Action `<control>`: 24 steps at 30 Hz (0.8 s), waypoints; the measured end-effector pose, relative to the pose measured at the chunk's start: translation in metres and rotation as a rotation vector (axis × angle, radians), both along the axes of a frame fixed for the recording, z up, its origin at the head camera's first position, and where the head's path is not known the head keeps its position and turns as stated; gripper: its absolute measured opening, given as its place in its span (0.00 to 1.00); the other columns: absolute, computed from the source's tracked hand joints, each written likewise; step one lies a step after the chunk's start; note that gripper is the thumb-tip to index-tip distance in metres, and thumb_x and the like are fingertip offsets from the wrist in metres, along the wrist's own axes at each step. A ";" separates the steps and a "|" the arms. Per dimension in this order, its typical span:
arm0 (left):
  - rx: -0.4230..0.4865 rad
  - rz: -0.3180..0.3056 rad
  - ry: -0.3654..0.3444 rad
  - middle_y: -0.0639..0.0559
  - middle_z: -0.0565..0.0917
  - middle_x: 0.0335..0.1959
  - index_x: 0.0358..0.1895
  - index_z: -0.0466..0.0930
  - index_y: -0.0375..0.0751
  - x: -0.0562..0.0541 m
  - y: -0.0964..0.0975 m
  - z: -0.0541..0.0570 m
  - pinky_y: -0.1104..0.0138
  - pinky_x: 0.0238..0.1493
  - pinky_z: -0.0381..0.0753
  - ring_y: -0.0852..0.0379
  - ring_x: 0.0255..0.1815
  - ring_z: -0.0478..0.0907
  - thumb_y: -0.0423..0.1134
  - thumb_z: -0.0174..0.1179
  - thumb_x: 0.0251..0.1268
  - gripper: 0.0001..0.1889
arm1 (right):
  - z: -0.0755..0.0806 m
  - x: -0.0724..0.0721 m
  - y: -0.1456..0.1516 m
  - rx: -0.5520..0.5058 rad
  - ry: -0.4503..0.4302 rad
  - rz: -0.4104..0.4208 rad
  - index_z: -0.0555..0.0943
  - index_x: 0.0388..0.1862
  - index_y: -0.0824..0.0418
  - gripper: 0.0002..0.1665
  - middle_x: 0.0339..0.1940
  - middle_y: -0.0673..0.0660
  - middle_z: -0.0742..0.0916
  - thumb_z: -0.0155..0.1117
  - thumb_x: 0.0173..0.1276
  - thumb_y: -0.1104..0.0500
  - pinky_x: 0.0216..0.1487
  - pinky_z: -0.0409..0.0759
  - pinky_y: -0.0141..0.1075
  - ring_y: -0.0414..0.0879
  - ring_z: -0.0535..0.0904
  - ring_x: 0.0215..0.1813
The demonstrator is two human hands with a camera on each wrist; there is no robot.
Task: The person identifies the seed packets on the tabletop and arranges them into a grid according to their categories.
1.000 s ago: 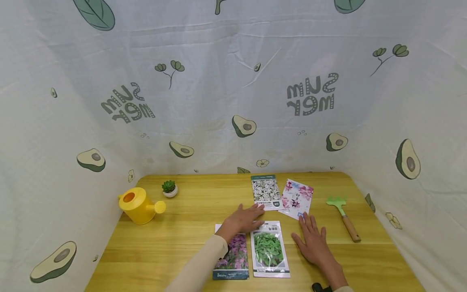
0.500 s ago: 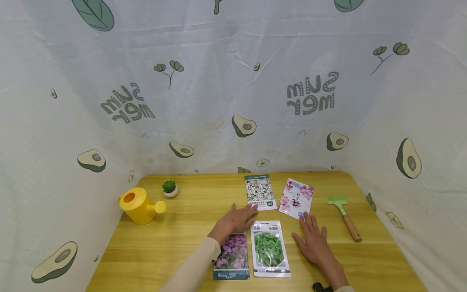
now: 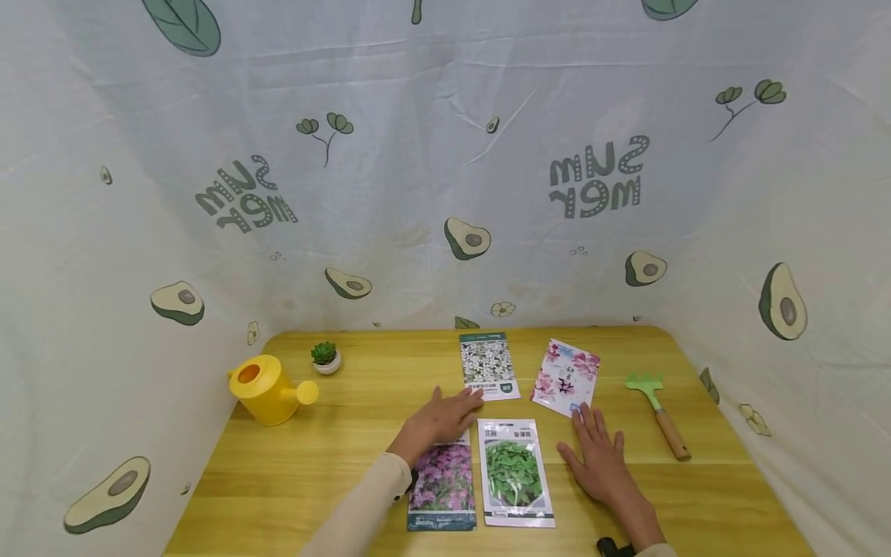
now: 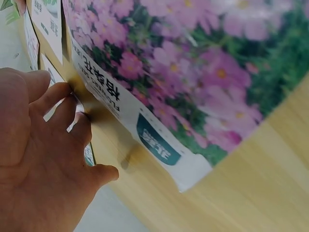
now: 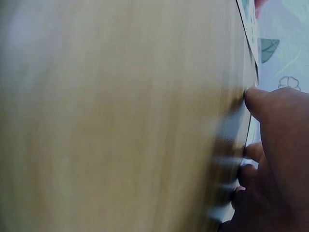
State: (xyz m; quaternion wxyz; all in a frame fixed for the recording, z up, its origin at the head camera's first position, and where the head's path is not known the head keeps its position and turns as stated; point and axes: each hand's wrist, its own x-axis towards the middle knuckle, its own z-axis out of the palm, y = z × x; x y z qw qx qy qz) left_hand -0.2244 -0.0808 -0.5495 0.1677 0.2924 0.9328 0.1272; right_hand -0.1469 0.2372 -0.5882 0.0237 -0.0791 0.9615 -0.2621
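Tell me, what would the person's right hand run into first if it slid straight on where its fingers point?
Most likely the pink-blossom packet: the right hand aims at it, with its near edge right by the fingertips. Whether they touch it is hard to tell.

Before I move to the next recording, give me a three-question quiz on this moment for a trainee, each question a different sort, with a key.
1. Multiple choice: What do the fingertips of the left hand touch?
A. the yellow watering can
B. the white-flower packet
C. the potted succulent

2. True or false: The right hand is holding the green rake.

3. Count: How many packets lie on the table?

Key
1. B.
2. False: the green rake lies apart from the right hand, to its right.
3. Four: the white-flower packet, the pink-flower packet, the purple-flower packet and the green-leaf packet.
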 end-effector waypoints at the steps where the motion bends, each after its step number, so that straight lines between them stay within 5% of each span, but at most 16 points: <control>1: 0.002 0.003 -0.001 0.57 0.59 0.88 0.86 0.64 0.51 0.000 -0.001 -0.001 0.38 0.86 0.48 0.57 0.88 0.55 0.47 0.45 0.91 0.27 | 0.000 0.000 0.000 0.000 0.002 0.000 0.58 0.83 0.79 0.47 0.85 0.80 0.56 0.60 0.84 0.46 0.73 0.39 0.85 0.80 0.46 0.85; 24: 0.034 0.062 0.003 0.56 0.64 0.86 0.81 0.72 0.51 0.005 -0.022 -0.002 0.36 0.85 0.49 0.55 0.87 0.58 0.41 0.45 0.91 0.23 | -0.003 0.000 0.001 -0.037 0.002 0.002 0.57 0.83 0.80 0.47 0.85 0.80 0.55 0.58 0.85 0.45 0.73 0.35 0.85 0.80 0.44 0.85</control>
